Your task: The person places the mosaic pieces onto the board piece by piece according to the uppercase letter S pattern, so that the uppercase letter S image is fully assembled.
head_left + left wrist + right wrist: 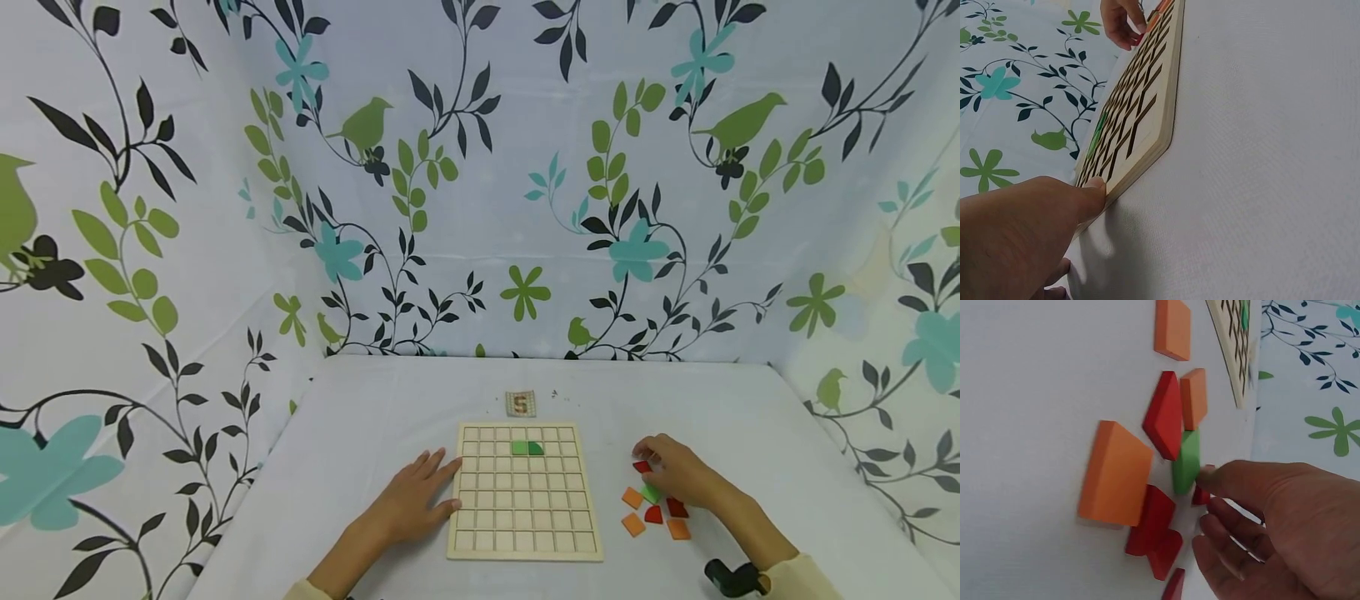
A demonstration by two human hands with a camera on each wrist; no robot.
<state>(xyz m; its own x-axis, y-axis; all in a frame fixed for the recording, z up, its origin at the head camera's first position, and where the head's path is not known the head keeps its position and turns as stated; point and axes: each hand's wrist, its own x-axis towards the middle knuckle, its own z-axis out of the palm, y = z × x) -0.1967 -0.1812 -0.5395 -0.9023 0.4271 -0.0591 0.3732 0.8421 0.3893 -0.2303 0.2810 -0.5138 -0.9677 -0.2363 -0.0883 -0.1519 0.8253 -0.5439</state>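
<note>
My left hand (pixel 414 502) lies with fingers spread at the left side of a wooden grid board (pixel 525 556), its thumb and a fingertip touching the edge. A light green square tile (pixel 520 448) and a dark green rounded tile (pixel 536 448) sit side by side in the board's upper rows. To the right of the board, my right hand (pixel 678 472) pinches a red tile (pixel 641 467) between thumb and fingers. In the right wrist view the thumb partly covers that red tile (pixel 1200 496). A green tile (pixel 1187 462) lies right beside the thumb.
Several loose orange tiles (pixel 633 524) and red tiles (pixel 654 515) lie close around the right hand. Behind the board is a small card (pixel 521 404) with an S-like figure. A patterned cloth (pixel 480 208) rises behind the white table (pixel 397 400).
</note>
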